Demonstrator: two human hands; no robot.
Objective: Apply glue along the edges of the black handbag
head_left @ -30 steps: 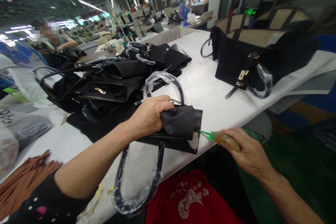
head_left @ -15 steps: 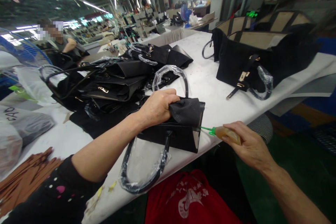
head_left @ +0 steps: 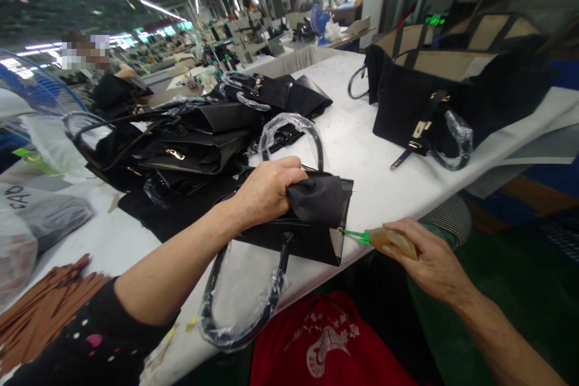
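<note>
A black handbag [head_left: 312, 245] lies on the white table in front of me, its two handles wrapped in clear plastic. My left hand [head_left: 271, 188] is closed on the bag's black lining [head_left: 317, 200], which is bunched out over the opening. In my right hand [head_left: 420, 256] is a soft glue bottle [head_left: 393, 242] with amber contents and a thin green nozzle [head_left: 357, 234]. The nozzle tip meets the pale inner edge at the bag's right end. My left palm and part of the far rim are hidden.
Several black bags [head_left: 194, 145] are piled behind and left. Larger black totes [head_left: 420, 102] stand at the right on the white table [head_left: 348, 132]. Brown strips [head_left: 49, 304] and plastic-wrapped goods [head_left: 49, 217] lie at the left. A person [head_left: 108, 78] sits farther back.
The green nozzle has shifted slightly left and down along the bag's end edge. My right hand has dropped a little. The near handle sits slightly lower and further left.
</note>
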